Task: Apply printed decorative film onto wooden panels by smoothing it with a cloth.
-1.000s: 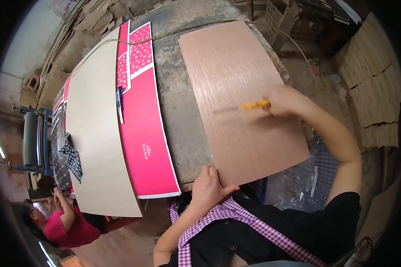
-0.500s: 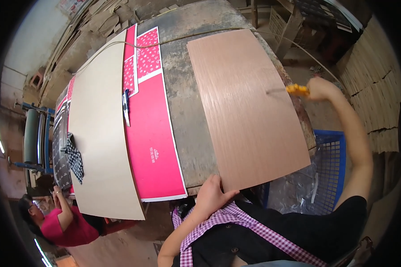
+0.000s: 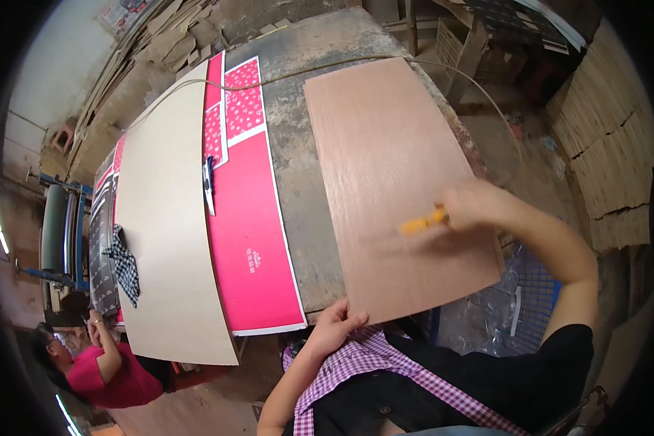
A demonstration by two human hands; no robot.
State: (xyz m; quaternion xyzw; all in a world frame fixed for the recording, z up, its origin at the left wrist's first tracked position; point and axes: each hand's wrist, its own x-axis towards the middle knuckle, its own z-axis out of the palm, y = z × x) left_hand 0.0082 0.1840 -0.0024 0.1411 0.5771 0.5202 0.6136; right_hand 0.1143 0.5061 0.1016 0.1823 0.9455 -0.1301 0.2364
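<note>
A reddish-brown wood-grain sheet (image 3: 396,145) lies along the right side of the worn table, reaching its near edge. My left hand (image 3: 332,327) grips this sheet's near left corner, with the thumb on top. Over the sheet's right part, my right hand (image 3: 466,207) is closed on a yellow tool (image 3: 423,220). Motion smears the tool and the thin shaft pointing left from it, so its kind and any contact with the sheet cannot be made out. Another edge shows under the sheet at its right side.
Left of the sheet lie pink printed sheets (image 3: 258,218), a long beige board (image 3: 167,232), a utility knife (image 3: 208,185) and a checked cloth (image 3: 123,265). A hose (image 3: 305,69) crosses the far table. A blue basket (image 3: 534,298) stands right; a person in pink (image 3: 116,370) is at left.
My right hand has swung left and nearer with the yellow tool, from beyond the sheet's right edge to over it. My left hand stays at the corner. The view has shifted slightly.
</note>
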